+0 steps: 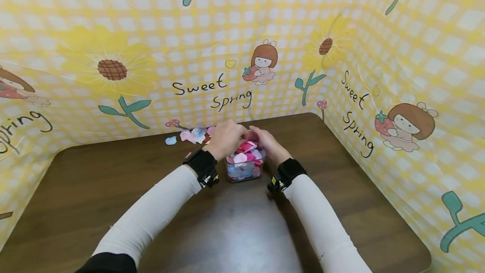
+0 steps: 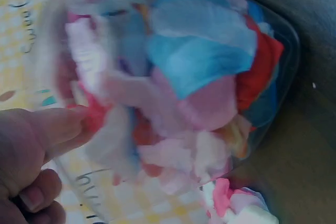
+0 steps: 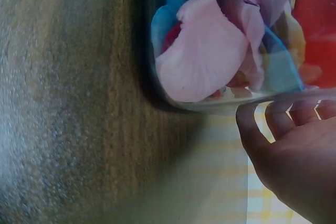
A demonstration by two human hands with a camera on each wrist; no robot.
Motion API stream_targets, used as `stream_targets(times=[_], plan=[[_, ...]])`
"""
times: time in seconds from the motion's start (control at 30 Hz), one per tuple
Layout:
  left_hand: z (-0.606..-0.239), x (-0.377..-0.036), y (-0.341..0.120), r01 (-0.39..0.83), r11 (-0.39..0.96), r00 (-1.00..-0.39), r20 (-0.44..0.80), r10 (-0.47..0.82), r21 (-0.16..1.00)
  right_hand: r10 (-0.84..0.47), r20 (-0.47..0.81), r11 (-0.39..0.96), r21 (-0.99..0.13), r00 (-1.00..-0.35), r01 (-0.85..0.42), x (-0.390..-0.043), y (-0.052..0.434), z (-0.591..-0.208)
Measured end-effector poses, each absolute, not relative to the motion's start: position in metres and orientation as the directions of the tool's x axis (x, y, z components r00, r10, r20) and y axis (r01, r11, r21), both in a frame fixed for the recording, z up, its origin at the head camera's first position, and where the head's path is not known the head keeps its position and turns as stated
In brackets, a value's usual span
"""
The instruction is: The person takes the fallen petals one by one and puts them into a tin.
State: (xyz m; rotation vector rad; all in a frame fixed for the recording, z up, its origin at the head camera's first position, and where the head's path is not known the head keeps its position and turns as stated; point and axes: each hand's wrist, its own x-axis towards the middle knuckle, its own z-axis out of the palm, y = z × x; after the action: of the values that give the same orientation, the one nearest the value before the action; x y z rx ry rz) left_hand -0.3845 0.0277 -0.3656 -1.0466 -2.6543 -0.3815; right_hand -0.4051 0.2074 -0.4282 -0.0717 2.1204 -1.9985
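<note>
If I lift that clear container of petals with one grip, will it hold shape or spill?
The clear container looks rigid, so it probably keeps its shape. The petals are thin, soft and heaped above the rim, so it is likely light, and tilting could shed some. Its smooth wall may be slippery; both hands, left and right, are at it.

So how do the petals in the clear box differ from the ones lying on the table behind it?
The petals in the box are heaped high, many of them bright pink and red; the loose petals lie flat and scattered on the table, mostly pale pink and blue. Both hands work at the box, not the loose ones. Both look like fabric petals.
</note>
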Motion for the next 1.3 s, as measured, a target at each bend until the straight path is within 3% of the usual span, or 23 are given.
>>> stream_targets(times=[0.13, 0.3, 0.47, 0.87, 1.1, 1.3], plan=[[-0.369, -0.384, 0.024, 0.683, 0.713, -0.724, 0.283, 0.629, 0.161, -0.182, -0.134, 0.103, -0.988, -0.974, 0.116, -0.406, 0.208, -0.429], [-0.350, -0.379, 0.000, 0.691, 0.659, -0.718, 0.387, 0.578, 0.298, -0.208, -0.149, 0.144, -0.982, -0.967, 0.121, -0.405, 0.222, -0.426], [-0.352, -0.381, -0.039, 0.600, 0.706, -0.791, 0.416, 0.450, 0.376, -0.207, -0.183, 0.178, -0.973, -0.961, 0.146, -0.402, 0.241, -0.423], [-0.430, -0.392, -0.076, 0.399, 0.870, -0.917, 0.115, 0.383, 0.288, -0.197, -0.213, 0.192, -0.966, -0.957, 0.175, -0.399, 0.254, -0.432], [-0.446, -0.394, -0.076, 0.395, 0.873, -0.919, 0.098, 0.383, 0.288, -0.207, -0.220, 0.202, -0.963, -0.953, 0.178, -0.398, 0.246, -0.433], [-0.434, -0.396, -0.087, 0.380, 0.864, -0.924, 0.107, 0.366, 0.331, -0.182, -0.213, 0.191, -0.965, -0.960, 0.178, -0.401, 0.242, -0.426]])
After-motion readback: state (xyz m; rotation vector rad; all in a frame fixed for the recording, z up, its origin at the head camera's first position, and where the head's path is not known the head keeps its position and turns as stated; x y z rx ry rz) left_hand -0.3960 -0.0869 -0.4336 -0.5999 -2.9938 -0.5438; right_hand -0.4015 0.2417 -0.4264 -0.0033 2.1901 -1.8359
